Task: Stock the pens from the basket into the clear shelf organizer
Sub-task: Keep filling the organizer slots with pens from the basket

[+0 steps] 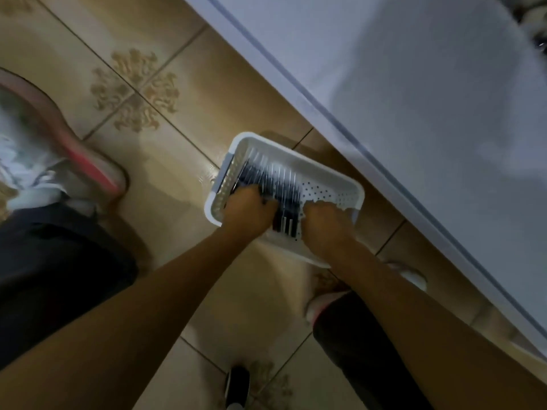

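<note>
Left hand [248,210] clenches a bunch of pens [266,180] in the basket [331,190], right hand [325,223] at its 3 o'clock, grip unclear; overfull fistfuls may spill pens onto the tiles [177,161].

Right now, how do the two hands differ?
The left hand sits over the dark pens; the right hand sits at their edge, by the bare dotted floor of the basket. The left hand's fingers curl into pens; the right hand's grip is blurred. Both are inside the basket.
</note>
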{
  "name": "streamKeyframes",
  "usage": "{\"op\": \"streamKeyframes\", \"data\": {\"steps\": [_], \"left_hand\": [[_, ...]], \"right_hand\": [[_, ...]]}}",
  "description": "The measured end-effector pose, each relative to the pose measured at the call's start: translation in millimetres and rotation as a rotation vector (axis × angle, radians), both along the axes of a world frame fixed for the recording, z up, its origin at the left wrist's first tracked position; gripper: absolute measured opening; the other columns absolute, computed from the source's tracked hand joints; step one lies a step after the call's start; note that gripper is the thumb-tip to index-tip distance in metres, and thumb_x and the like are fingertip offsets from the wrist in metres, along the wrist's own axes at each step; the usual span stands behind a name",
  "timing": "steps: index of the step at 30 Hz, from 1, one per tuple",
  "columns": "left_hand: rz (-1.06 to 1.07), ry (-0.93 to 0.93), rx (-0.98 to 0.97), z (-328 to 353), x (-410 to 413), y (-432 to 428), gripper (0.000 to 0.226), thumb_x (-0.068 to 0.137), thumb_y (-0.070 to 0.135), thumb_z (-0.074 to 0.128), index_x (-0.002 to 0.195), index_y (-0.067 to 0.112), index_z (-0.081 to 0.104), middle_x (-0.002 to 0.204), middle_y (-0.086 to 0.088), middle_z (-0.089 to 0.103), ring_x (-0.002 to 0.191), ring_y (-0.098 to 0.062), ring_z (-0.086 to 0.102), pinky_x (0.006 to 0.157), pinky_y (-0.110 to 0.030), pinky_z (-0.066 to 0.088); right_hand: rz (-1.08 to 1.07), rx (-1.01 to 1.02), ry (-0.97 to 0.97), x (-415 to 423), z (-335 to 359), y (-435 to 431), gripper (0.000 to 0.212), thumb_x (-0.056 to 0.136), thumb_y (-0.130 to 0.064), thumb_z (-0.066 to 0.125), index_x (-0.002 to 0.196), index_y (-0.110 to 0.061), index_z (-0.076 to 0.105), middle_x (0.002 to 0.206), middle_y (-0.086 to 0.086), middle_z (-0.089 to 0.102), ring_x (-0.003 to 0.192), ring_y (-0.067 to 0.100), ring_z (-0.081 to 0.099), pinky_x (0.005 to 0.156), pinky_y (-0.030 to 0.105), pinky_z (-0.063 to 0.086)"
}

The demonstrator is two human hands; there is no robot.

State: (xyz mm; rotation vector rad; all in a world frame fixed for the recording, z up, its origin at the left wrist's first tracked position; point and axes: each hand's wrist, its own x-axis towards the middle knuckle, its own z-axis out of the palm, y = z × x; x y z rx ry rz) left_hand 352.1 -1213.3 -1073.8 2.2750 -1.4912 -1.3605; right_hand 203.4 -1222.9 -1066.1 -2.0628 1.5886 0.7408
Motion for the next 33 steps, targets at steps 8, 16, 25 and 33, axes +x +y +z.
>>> {"op": "streamKeyframes", "data": {"steps": [8,16,25,33], "left_hand": [[0.146,-0.013,0.184,-44.4,-23.5,-4.1,0.062,0.086,0.028,0.066,0.131,-0.001,0.035,0.133,-0.023,0.043,0.122,-0.039,0.045,0.099,-0.046,0.041],[0.198,0.143,0.176,-54.3,-52.4,-8.6,0.031,0.088,0.036,0.063,0.073,0.01,0.057,0.064,-0.001,0.055,0.061,-0.017,0.056,0.049,-0.024,0.042],[0.224,0.549,0.165,-25.5,-47.8,-1.6,0.03,0.096,0.025,0.054,0.101,-0.005,0.058,0.088,-0.021,0.066,0.078,-0.031,0.067,0.071,-0.037,0.057],[0.261,0.84,0.004,125.6,-38.0,22.6,0.02,0.095,0.021,0.057,0.076,0.017,0.049,0.053,0.005,0.042,0.045,-0.007,0.041,0.048,-0.024,0.04]], "right_hand": [[-0.375,0.136,-0.151,7.5,-55.2,-2.6,0.011,0.093,-0.009,0.049,0.102,-0.006,0.055,0.107,0.017,0.061,0.097,0.03,0.059,0.068,0.03,0.039],[-0.64,0.206,-0.44,5.1,-56.0,-4.6,0.017,0.093,-0.002,0.044,0.1,-0.006,0.058,0.096,0.004,0.059,0.089,0.019,0.056,0.08,0.034,0.048],[-0.972,0.342,-0.753,-12.2,-3.5,-2.0,0.03,0.087,0.015,0.041,0.087,-0.006,0.062,0.072,0.003,0.061,0.057,0.005,0.059,0.049,0.012,0.045],[-1.197,0.168,-0.974,-26.9,135.9,4.2,0.036,0.089,-0.047,0.06,0.107,-0.017,0.065,0.099,0.004,0.071,0.088,0.016,0.068,0.079,0.033,0.056]]}}
